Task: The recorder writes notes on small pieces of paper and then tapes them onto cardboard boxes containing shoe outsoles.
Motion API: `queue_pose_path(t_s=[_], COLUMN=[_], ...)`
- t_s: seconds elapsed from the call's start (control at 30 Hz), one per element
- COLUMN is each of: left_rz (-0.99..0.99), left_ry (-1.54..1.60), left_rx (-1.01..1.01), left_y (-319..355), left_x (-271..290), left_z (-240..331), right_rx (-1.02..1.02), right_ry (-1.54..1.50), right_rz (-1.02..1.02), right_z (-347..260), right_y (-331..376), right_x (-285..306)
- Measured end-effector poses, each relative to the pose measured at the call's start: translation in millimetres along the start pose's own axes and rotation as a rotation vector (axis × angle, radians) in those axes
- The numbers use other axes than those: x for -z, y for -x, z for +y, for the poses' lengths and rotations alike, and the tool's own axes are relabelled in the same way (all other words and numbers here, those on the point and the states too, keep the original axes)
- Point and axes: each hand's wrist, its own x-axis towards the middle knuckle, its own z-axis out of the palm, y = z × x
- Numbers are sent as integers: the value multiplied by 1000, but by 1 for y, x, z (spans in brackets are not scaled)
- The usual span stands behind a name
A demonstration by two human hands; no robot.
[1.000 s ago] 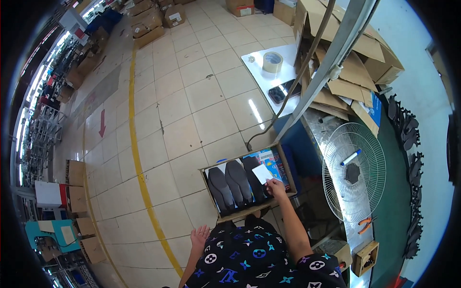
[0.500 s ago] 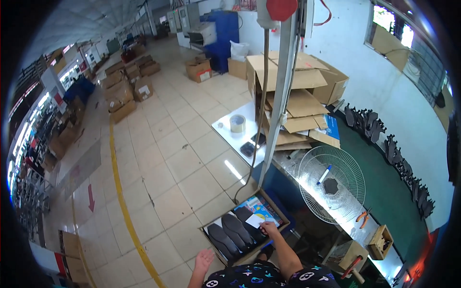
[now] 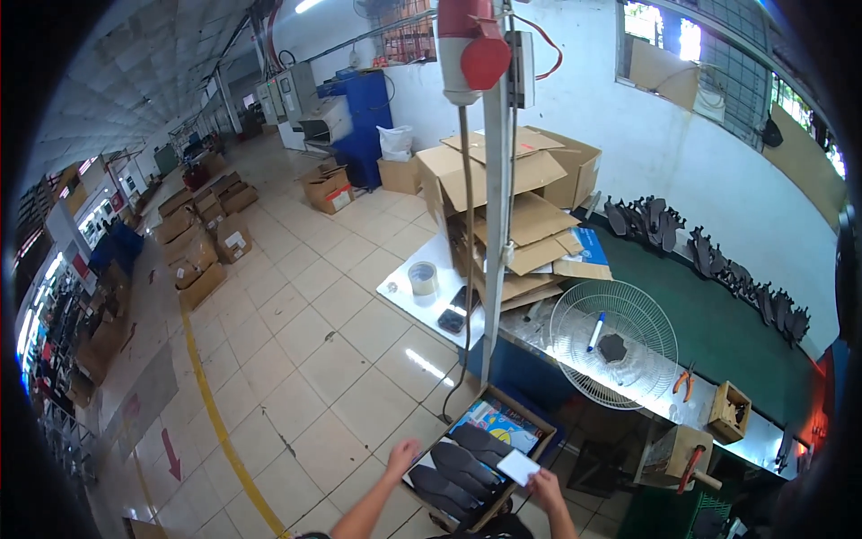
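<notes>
A cardboard box (image 3: 544, 442) lies low in front of me, with dark grey shoe soles (image 3: 462, 469) side by side in it. A brightly printed blue and yellow sheet (image 3: 496, 424) shows at the far end of the box. My right hand (image 3: 544, 488) pinches a small white card (image 3: 518, 467) above the box's right side, with the card partly covering the soles. My left hand (image 3: 403, 456) is at the box's left edge, beside the soles. Its fingers are too small to make out clearly, and nothing shows in them.
On the right, a workbench holds a wire fan guard (image 3: 614, 344) with a marker (image 3: 596, 331), orange pliers (image 3: 684, 383) and a wooden box (image 3: 729, 411). A metal post (image 3: 496, 225) and hanging cable rise beyond the box. Flattened cartons (image 3: 525, 238) and a tape roll (image 3: 422, 278) lie behind.
My left hand has moved from open, palm up, to the box's left edge. The right hand has drawn the white card toward the box's right side. The whole view has shifted.
</notes>
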Motion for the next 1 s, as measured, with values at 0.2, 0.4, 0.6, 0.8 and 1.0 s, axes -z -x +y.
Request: queue_pose_path(t_s=[0.2, 0.4, 0.6, 0.8, 1.0], left_rz=[49, 112, 215, -31, -348], left_ry=[-660, -1041, -1207, -266, 251], left_rx=[-413, -781, -959, -830, -729], left_y=[-174, -296, -390, -267, -184], left_x=[-6, -38, 13, 6, 49], left_z=[156, 280, 288, 290, 301], right_rx=[-341, -72, 453, 562, 352], right_ry=[-546, -817, -920, -1038, -1023], right_rz=[68, 644, 774, 953, 901], right_z=[119, 195, 161, 192, 225], right_y=[68, 178, 253, 271, 251], right_x=[83, 79, -56, -206, -236])
